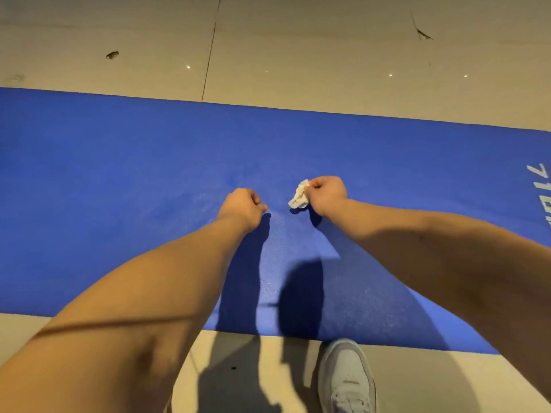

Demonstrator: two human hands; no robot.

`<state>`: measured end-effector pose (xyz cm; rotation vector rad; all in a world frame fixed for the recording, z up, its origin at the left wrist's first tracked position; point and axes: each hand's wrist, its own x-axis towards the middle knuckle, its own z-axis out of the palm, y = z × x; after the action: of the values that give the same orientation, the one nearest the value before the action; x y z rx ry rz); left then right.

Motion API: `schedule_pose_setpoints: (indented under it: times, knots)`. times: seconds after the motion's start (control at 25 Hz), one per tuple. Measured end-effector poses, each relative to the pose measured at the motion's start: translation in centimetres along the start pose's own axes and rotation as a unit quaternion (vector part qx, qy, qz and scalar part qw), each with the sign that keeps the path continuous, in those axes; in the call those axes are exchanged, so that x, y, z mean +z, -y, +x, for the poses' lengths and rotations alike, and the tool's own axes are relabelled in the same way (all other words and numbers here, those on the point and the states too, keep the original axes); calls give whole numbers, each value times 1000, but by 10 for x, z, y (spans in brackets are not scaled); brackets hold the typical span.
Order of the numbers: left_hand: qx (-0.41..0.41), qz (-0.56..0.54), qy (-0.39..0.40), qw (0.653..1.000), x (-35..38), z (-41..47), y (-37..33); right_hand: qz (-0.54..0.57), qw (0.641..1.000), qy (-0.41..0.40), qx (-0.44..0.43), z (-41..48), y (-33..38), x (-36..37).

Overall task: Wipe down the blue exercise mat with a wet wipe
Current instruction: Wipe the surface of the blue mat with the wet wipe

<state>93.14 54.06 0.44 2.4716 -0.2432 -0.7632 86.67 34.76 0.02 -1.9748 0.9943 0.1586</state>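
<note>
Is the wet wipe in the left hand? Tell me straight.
No, the crumpled white wet wipe is pinched by the right hand over the blue mat, while the left hand is curled and holds nothing.

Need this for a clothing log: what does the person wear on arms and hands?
Both arms are bare as far up as the frame shows, no sleeves. The left hand and right hand have no gloves, watch or ring in view. A thin dark line crosses the left forearm; cord or shadow, I cannot tell.
</note>
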Motion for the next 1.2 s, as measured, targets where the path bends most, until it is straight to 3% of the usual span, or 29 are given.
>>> schedule_pose_setpoints:
  times: [0.2,0.44,0.64,0.76,0.84,0.96,1.04,1.2]
  knots:
    - [-26,199,-32,979,-13,39,16,-74,991,-84,-76,49,-16,-5]
    - [-95,243,24,965,-9,59,37,-50,983,-145,-103,63,-20,6]
    - [-96,262,37,960,-11,65,36,-136,981,-67,-123,74,-17,20]
    - [-92,277,38,956,-14,65,38,-212,959,-65,-176,77,-22,17]
    - [-89,294,39,951,-14,64,39,-218,959,-75,-164,84,-23,13]
    - [-85,310,34,946,-12,67,41,-197,968,-76,-134,79,-7,30]
    - [-84,310,35,946,-12,69,41,-103,987,-51,-109,60,14,56]
    - [-91,315,43,944,-13,69,41,-105,979,77,-158,40,37,101]
